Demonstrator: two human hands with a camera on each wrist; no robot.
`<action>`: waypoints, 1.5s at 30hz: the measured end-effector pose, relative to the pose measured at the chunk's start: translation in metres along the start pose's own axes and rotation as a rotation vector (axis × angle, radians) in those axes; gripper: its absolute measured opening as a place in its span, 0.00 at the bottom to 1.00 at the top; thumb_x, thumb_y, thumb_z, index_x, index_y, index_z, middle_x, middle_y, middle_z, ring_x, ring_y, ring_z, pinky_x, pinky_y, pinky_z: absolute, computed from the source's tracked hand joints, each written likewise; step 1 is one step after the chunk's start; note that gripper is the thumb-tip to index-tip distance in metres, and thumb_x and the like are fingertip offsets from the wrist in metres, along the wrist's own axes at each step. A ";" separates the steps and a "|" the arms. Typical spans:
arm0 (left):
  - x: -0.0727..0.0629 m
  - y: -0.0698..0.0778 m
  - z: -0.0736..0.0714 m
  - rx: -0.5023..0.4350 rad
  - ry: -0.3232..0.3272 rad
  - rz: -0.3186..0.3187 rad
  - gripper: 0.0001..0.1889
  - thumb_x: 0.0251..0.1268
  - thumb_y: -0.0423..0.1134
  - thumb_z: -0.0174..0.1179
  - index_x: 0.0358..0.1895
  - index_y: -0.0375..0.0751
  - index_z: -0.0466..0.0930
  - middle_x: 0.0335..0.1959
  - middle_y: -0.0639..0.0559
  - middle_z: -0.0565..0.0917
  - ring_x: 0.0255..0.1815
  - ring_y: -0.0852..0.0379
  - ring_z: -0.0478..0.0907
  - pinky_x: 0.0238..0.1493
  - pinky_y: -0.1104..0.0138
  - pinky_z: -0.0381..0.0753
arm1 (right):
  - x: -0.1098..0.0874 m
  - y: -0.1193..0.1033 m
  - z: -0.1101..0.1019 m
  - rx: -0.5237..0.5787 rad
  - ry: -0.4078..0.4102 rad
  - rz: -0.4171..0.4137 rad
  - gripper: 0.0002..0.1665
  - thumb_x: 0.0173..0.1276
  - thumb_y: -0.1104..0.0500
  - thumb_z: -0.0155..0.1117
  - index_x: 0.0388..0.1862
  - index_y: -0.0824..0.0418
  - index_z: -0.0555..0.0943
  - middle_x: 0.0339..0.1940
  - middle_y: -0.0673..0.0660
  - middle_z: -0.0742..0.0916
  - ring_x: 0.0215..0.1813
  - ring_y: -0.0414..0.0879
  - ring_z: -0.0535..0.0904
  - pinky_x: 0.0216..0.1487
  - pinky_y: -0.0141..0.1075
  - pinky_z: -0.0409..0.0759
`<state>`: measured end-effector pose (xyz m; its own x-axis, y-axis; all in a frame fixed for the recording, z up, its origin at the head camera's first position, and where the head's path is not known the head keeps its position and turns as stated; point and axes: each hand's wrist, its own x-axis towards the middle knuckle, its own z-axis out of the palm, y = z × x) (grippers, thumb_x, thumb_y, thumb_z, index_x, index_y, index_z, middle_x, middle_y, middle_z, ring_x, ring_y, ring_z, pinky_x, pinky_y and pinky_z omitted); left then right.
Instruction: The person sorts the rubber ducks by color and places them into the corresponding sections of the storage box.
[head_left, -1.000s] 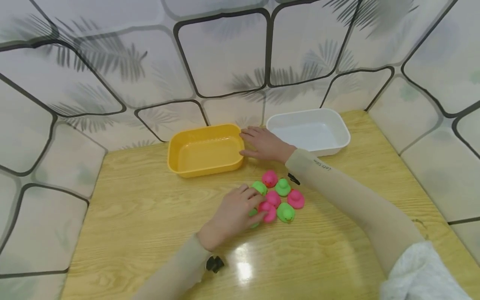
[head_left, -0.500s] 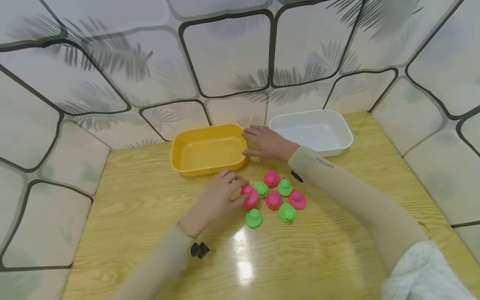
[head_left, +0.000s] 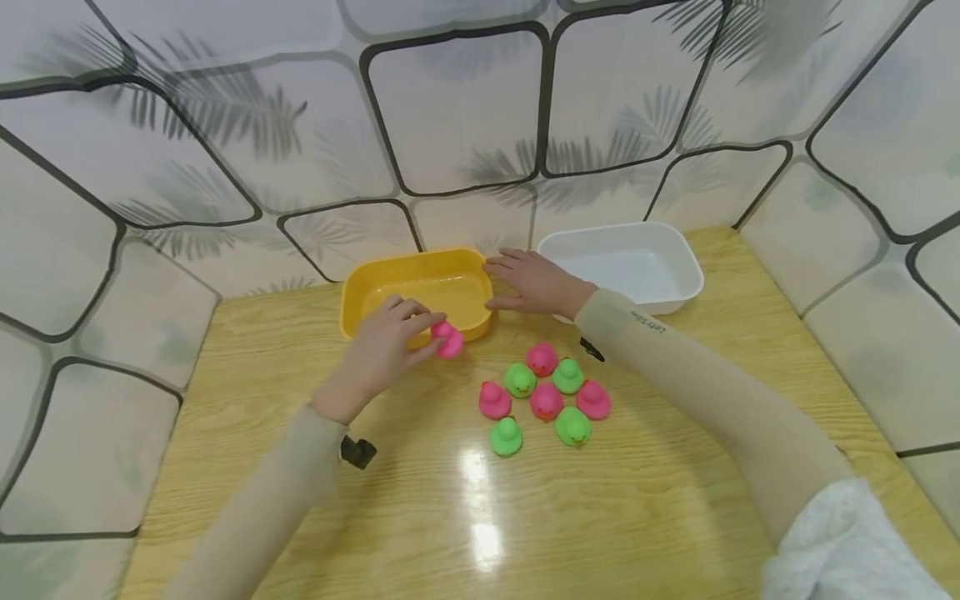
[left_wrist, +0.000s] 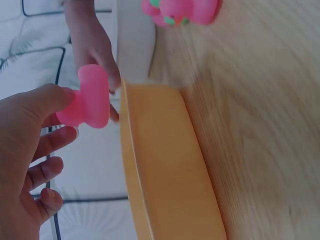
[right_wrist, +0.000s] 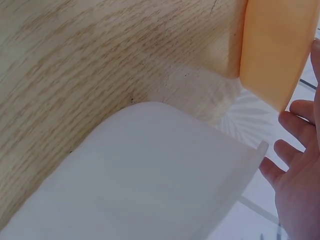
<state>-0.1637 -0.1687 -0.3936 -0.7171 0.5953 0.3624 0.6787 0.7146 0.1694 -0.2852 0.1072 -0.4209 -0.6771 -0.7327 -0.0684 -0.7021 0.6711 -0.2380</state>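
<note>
My left hand (head_left: 378,354) pinches a pink rubber duck (head_left: 448,342) between thumb and fingers, over the front rim of the yellow bin (head_left: 412,261). Seen from the left wrist, the duck (left_wrist: 94,97) is held up beside the bin's wall (left_wrist: 165,155), the other fingers loosely bent. My right hand (head_left: 543,285) lies with fingers spread at the right end of the yellow bin, fingertips right at its rim. On the table, several rubber ducks sit in a loose group, among them a pink duck (head_left: 494,401) at the left and a green duck (head_left: 573,427) nearer the front.
A white bin (head_left: 630,271) stands to the right of the yellow one, partly behind my right hand and forearm. Patterned panels (head_left: 461,108) rise behind and on both sides of the wooden table (head_left: 420,517).
My left hand has taken a pink duck from the group and carried it left and away from me to the yellow bin. My right hand has stayed in place.
</note>
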 end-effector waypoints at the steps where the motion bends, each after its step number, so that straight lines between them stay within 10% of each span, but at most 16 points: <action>1: 0.000 -0.005 -0.001 -0.012 -0.005 -0.008 0.17 0.64 0.42 0.74 0.52 0.38 0.90 0.42 0.44 0.87 0.43 0.44 0.77 0.46 0.55 0.79 | 0.000 0.000 0.000 -0.001 0.000 -0.004 0.44 0.79 0.38 0.59 0.80 0.65 0.65 0.81 0.64 0.69 0.84 0.64 0.54 0.81 0.58 0.54; 13: 0.004 -0.061 0.004 -0.057 -0.069 -0.200 0.19 0.69 0.41 0.71 0.57 0.34 0.87 0.48 0.39 0.86 0.47 0.41 0.75 0.46 0.50 0.80 | 0.000 -0.001 -0.004 0.000 -0.029 -0.007 0.44 0.79 0.38 0.58 0.81 0.66 0.65 0.81 0.64 0.68 0.84 0.64 0.53 0.82 0.57 0.52; 27: 0.011 -0.078 0.019 -0.003 -0.235 -0.350 0.18 0.73 0.41 0.67 0.58 0.35 0.85 0.53 0.38 0.85 0.52 0.39 0.74 0.56 0.48 0.78 | -0.001 0.001 -0.004 0.026 -0.035 0.002 0.45 0.80 0.37 0.57 0.82 0.65 0.63 0.82 0.63 0.67 0.84 0.63 0.53 0.82 0.58 0.51; 45: 0.008 -0.044 0.025 0.003 -0.074 -0.164 0.14 0.70 0.40 0.68 0.52 0.35 0.88 0.47 0.40 0.88 0.48 0.38 0.79 0.55 0.48 0.78 | -0.002 0.003 -0.001 0.047 -0.027 0.007 0.45 0.79 0.37 0.57 0.82 0.65 0.63 0.83 0.63 0.66 0.84 0.62 0.53 0.82 0.58 0.51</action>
<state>-0.2033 -0.1860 -0.4206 -0.8277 0.4964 0.2616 0.5517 0.8053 0.2174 -0.2863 0.1103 -0.4202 -0.6750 -0.7315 -0.0964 -0.6863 0.6704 -0.2822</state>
